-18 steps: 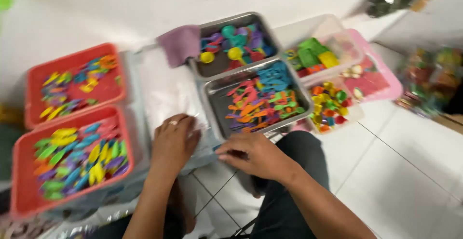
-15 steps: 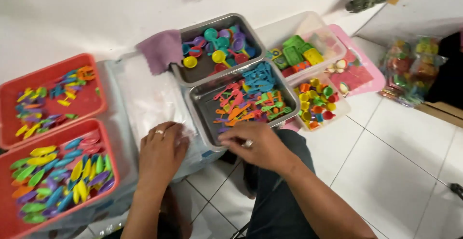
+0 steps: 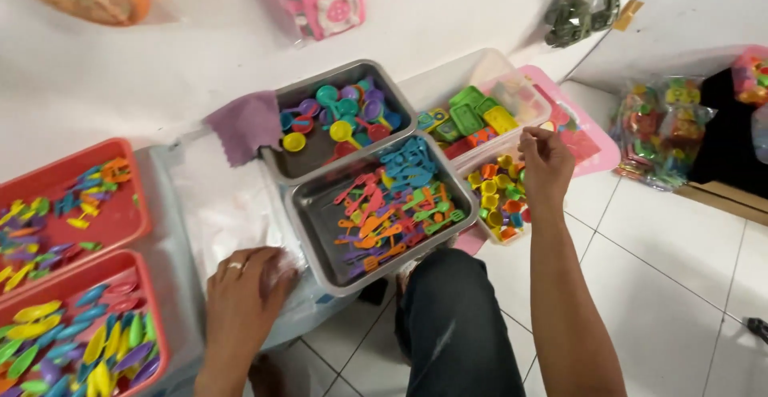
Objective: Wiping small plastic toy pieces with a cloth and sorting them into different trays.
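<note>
- Head view: the left hand [image 3: 240, 301] is being laid flat, fingers spread, on a stack of clear plastic bags [image 3: 228, 205] beside the front steel tray [image 3: 308, 241] of small utensils.
- The right hand [image 3: 546, 159] is being held over the clear tub of little cups [image 3: 498, 189], fingers curled together; whether something is being pinched cannot be told.
- The bags are looking slippery, so several could be dragged off the worktop.
- The tub is standing at the edge, so it could be knocked down.
</note>
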